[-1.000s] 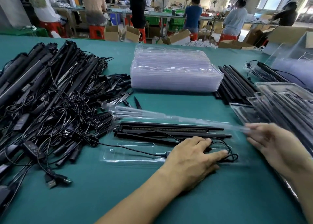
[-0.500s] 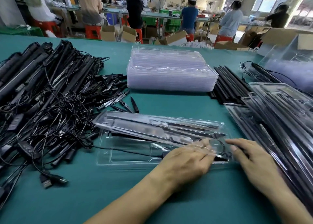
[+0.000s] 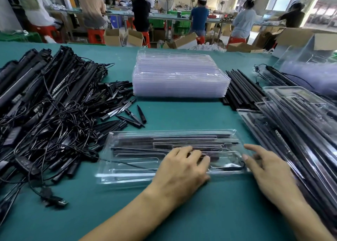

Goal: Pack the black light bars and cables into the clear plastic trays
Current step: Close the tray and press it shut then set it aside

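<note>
A clear plastic tray lies on the green table in front of me with its lid folded down flat. Inside it are black light bars and a coiled black cable. My left hand presses flat on the lid near its middle, fingers straight. My right hand rests at the tray's right end, fingers spread and thumb touching the edge. A large tangled heap of black light bars and cables fills the left side of the table.
A stack of empty clear trays stands at the back centre. Loose black bars lie right of it. Packed trays are piled on the right. Small black spikes lie scattered by the heap. Several people work at benches behind.
The lid swung down from raised to flat over the bars. My right hand let go of the lid's edge and came to the tray's right end; my left hand slid onto the lid.
</note>
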